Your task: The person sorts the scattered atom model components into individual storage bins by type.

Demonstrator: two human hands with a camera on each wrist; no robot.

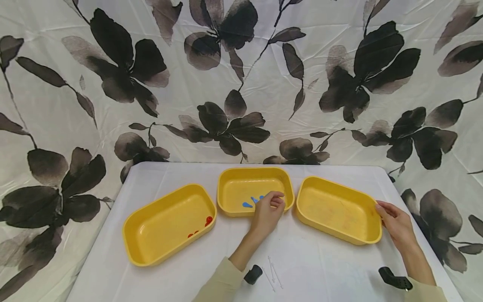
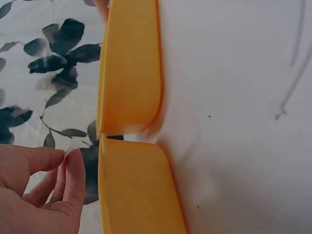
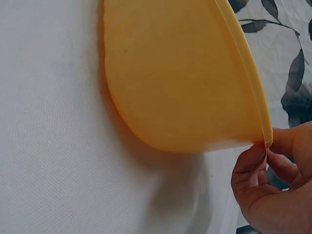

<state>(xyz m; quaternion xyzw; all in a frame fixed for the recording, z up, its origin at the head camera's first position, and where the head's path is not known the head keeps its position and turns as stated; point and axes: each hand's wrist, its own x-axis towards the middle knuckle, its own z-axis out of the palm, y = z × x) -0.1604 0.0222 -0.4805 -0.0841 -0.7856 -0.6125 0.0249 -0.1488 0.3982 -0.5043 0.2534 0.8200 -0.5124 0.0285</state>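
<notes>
My left hand [image 1: 268, 212] is over the near right part of the middle yellow tray [image 1: 235, 213]. In the left wrist view, its thumb and fingertips pinch a small whitish, translucent piece [image 2: 71, 148], too blurred to tell its kind. Several blue drop-shaped pieces [image 1: 247, 204] lie in that tray, partly hidden by the hand. My right hand [image 1: 398, 222] grips the right end of the right yellow tray [image 1: 339, 237], thumb and fingers pinching its rim [image 3: 256, 87] in the right wrist view. Only faint marks show inside this tray.
At the left, an angled yellow tray [image 1: 166, 256] has several red round pieces [image 1: 209, 219] in its near right corner. Thin white sticks [image 1: 272, 272] lie on the white table [image 1: 313, 268] near its front. Behind hangs a floral cloth [image 1: 226, 79].
</notes>
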